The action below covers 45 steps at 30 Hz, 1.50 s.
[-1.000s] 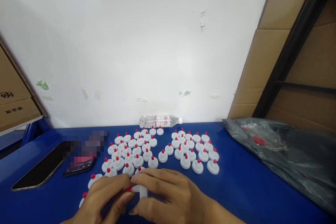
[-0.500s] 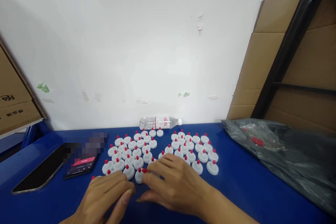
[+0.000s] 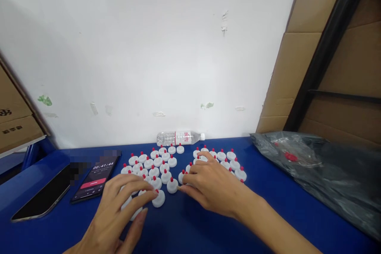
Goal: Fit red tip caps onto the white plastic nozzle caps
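Several white round caps with red tips (image 3: 172,185) stand in two groups on the blue tabletop. My left hand (image 3: 116,210) hovers over the near left caps, its fingers apart. Its index fingertip is at the red tip of a near white cap (image 3: 158,199); whether they touch I cannot tell. My right hand (image 3: 211,180) reaches over the right group with fingers spread and thumb low. Beside its thumb and fingers stands another white cap (image 3: 181,177). The right hand hides several caps under it, and I see nothing held in it.
A clear plastic bottle (image 3: 181,138) lies along the wall behind the caps. Two phones lie at the left, a dark one (image 3: 41,194) and one showing a timer (image 3: 97,176). A grey plastic bag (image 3: 336,174) with red bits in clear wrap covers the right side. Cardboard (image 3: 293,67) leans behind it.
My right hand has moved from the near middle caps up and right over the right group. My left hand has opened its fingers and risen slightly.
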### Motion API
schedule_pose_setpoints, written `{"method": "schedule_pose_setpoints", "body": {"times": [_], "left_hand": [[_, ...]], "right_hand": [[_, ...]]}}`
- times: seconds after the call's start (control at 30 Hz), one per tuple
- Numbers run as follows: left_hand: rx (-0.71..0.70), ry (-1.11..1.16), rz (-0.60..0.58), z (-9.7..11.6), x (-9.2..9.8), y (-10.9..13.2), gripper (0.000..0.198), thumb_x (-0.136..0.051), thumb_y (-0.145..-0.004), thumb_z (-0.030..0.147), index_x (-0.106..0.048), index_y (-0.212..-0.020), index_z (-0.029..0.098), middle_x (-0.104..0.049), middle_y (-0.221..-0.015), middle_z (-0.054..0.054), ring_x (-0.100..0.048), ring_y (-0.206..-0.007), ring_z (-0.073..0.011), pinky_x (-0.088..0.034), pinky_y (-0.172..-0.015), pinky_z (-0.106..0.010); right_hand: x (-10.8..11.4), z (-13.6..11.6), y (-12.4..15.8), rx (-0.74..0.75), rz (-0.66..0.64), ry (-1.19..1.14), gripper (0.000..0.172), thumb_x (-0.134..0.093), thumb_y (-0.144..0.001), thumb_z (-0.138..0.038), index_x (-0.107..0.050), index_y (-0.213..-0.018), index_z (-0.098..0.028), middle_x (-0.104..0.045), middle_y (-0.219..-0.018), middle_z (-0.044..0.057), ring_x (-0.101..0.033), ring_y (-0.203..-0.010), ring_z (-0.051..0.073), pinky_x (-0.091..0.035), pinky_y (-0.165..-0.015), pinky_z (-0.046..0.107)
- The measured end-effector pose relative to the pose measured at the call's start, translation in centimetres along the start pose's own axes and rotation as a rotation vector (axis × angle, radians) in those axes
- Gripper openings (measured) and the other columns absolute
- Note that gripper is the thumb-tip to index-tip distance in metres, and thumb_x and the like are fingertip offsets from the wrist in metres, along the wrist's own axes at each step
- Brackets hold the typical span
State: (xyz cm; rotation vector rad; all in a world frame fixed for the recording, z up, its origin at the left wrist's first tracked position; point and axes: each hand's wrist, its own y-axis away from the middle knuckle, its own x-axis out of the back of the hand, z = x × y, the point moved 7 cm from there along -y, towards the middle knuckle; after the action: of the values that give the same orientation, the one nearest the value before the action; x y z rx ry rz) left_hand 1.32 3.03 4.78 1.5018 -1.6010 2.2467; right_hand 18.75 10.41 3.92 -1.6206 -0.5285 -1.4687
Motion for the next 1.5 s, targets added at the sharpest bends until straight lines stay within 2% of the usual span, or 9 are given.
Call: {"method": "schedule_pose_setpoints", "body": {"times": [0.2, 0.33, 0.43, 0.57, 0.67, 0.77, 0.97, 1.23, 1.5], "left_hand": [[-0.049, -0.309, 0.018, -0.9, 1.1, -0.9, 0.044, -0.053, -0.085, 0.015, -0.061, -0.127, 0.025, -0.055, -0.139, -0.013, -0.043, -0.132, -0.0427, -0.027, -0.107, -0.066], [0.045, -0.457, -0.050, -2.5, 0.1, -1.0, 0.041, -0.053, -0.090, 0.027, -0.063, -0.130, 0.022, -0.048, -0.150, -0.018, -0.034, -0.142, -0.0490, -0.026, -0.109, -0.070], [0.150, -0.552, -0.122, -4.1, -1.4, -0.1, 0.047, -0.048, -0.094, 0.037, -0.065, -0.134, 0.020, -0.044, -0.153, -0.021, -0.028, -0.146, -0.0528, -0.027, -0.109, -0.072], [0.250, -0.573, -0.224, -6.0, -3.2, 1.9, 0.057, -0.044, -0.095, 0.046, -0.061, -0.142, 0.019, -0.046, -0.152, -0.024, -0.028, -0.145, -0.0563, -0.037, -0.102, -0.071], [0.318, -0.544, -0.317, -7.2, -4.3, 3.5, 0.056, -0.043, -0.096, 0.048, -0.060, -0.144, 0.025, -0.049, -0.152, -0.018, -0.026, -0.147, -0.0543, -0.038, -0.102, -0.071], [0.352, -0.460, -0.425, -8.2, -5.2, 4.8, 0.052, -0.039, -0.098, 0.046, -0.061, -0.142, 0.030, -0.053, -0.153, -0.008, -0.030, -0.148, -0.0465, -0.036, -0.108, -0.070], [0.394, -0.300, -0.405, -8.7, -5.2, 5.3, 0.051, -0.038, -0.099, 0.055, -0.063, -0.138, 0.034, -0.056, -0.150, -0.005, -0.042, -0.145, -0.0375, -0.040, -0.113, -0.062], [0.470, -0.364, -0.499, -7.9, -5.3, 4.1, 0.058, -0.031, -0.103, 0.055, -0.043, -0.155, 0.033, -0.040, -0.162, -0.005, -0.037, -0.149, -0.0359, -0.051, -0.105, -0.057], [0.520, -0.201, -0.503, -7.6, -5.4, 3.7, 0.055, -0.038, -0.102, 0.057, -0.043, -0.153, 0.038, -0.044, -0.160, -0.002, -0.037, -0.148, -0.0364, -0.044, -0.111, -0.061]], "right_hand": [[-0.3, -0.4, -0.2, -0.014, -0.033, -0.044, 0.032, -0.051, -0.105, -0.042, -0.072, -0.090, -0.021, -0.072, -0.078, 0.003, -0.067, -0.080, 0.022, -0.032, -0.108, 0.047], [1.1, 1.4, -0.3, -0.087, 0.087, -0.077, 0.035, -0.046, -0.107, -0.042, -0.073, -0.094, -0.023, -0.074, -0.085, 0.002, -0.068, -0.084, 0.021, -0.031, -0.108, 0.046], [2.8, 5.0, 0.4, -0.268, 0.225, -0.046, 0.038, -0.041, -0.108, -0.043, -0.072, -0.101, -0.023, -0.075, -0.099, 0.004, -0.067, -0.097, 0.022, -0.030, -0.109, 0.043], [3.3, 11.7, 3.2, -0.678, 0.281, 0.007, 0.048, -0.027, -0.109, -0.040, -0.069, -0.108, -0.019, -0.073, -0.112, 0.013, -0.064, -0.109, 0.032, -0.039, -0.100, 0.046], [1.6, 15.4, 5.2, -0.853, 0.229, -0.014, 0.059, -0.019, -0.108, -0.044, -0.071, -0.104, -0.014, -0.072, -0.110, 0.021, -0.063, -0.110, 0.040, -0.042, -0.094, 0.052], [-1.5, 17.5, 6.4, -0.950, 0.128, -0.112, 0.068, -0.015, -0.107, -0.052, -0.072, -0.110, -0.015, -0.073, -0.113, 0.021, -0.066, -0.110, 0.038, -0.047, -0.090, 0.050], [-5.5, 16.7, 5.5, -0.970, 0.036, -0.304, 0.073, -0.012, -0.106, -0.056, -0.071, -0.121, -0.016, -0.074, -0.118, 0.018, -0.067, -0.115, 0.035, -0.047, -0.096, 0.047], [-5.4, 13.6, 3.2, -0.875, 0.088, -0.451, 0.069, -0.015, -0.108, -0.050, -0.075, -0.113, -0.017, -0.075, -0.117, 0.013, -0.067, -0.116, 0.028, -0.046, -0.099, 0.036], [-5.2, 11.1, 1.5, -0.799, 0.161, -0.527, 0.058, -0.023, -0.108, -0.046, -0.073, -0.097, -0.019, -0.077, -0.104, 0.012, -0.069, -0.108, 0.029, -0.047, -0.094, 0.038]]}}
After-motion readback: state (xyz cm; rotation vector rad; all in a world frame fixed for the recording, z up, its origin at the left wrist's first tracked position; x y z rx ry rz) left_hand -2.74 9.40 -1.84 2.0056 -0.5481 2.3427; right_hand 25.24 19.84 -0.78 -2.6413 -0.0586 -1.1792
